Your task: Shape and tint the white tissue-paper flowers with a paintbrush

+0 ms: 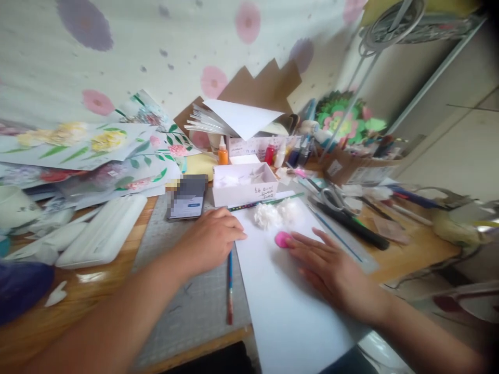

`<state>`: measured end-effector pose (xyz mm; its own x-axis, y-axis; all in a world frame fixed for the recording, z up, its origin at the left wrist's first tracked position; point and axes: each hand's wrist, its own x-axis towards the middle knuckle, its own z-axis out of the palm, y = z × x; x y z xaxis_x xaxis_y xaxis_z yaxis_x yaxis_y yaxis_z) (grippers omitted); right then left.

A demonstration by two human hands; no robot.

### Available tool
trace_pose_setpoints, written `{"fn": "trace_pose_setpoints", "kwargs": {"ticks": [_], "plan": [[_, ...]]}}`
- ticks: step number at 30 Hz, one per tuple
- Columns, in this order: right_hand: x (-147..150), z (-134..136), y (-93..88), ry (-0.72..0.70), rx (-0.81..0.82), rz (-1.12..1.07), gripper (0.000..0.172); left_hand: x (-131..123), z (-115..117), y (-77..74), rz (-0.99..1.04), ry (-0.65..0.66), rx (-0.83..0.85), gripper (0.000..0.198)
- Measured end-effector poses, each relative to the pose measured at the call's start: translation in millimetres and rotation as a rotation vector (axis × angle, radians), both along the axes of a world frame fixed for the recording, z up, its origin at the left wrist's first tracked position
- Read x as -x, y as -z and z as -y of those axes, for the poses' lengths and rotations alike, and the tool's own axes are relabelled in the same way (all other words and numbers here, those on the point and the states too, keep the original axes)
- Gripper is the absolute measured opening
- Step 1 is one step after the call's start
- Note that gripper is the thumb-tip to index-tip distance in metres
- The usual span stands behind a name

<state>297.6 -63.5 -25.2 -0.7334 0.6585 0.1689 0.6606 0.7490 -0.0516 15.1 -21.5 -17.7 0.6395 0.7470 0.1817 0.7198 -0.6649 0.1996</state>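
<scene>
My left hand (212,240) rests knuckles-up on the grey cutting mat (187,306), its fingers curled at the left edge of a white paper sheet (284,306). A blue and red pencil (230,285) lies just under that hand. My right hand (331,270) lies flat on the sheet with fingers apart, and its fingertips touch a small pink eraser-like lump (281,239). Two white paper flowers (275,213) sit at the top of the sheet.
A phone (187,197) and an open white box (245,183) stand beyond the mat. Flower paintings (89,150) pile up at the left, above a white case (103,234). Scissors (331,197), pens and paint bottles (273,153) crowd the right side.
</scene>
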Motion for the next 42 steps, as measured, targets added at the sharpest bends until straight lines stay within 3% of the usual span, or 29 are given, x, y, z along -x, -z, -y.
{"fn": "trace_pose_setpoints", "kwargs": {"ticks": [9, 16, 23, 30, 36, 42], "plan": [[3.7, 7.7, -1.3, -0.013, 0.029, -0.026, 0.033, 3.7, -5.2, 4.3, 0.015, 0.020, -0.020, 0.037], [6.6, 7.4, 12.3, -0.025, -0.093, -0.155, 0.039, 4.2, -1.6, 2.1, -0.005, 0.009, -0.051, 0.036], [7.6, 6.6, 11.3, 0.006, -0.147, -0.160, 0.044, 5.2, -1.3, 3.6, 0.003, 0.011, -0.123, 0.033], [6.7, 2.2, 19.6, 0.080, -0.091, -0.158, 0.060, 5.2, -8.0, 8.1, -0.001, 0.020, -0.104, 0.032], [2.6, 0.7, 18.6, 0.108, -0.038, -0.137, 0.060, -1.4, -17.3, 10.9, 0.006, 0.044, -0.133, 0.034], [2.4, 1.5, 15.7, 0.104, -0.047, -0.118, 0.056, -6.1, -14.2, 10.4, 0.002, -0.019, -0.177, 0.033]]}}
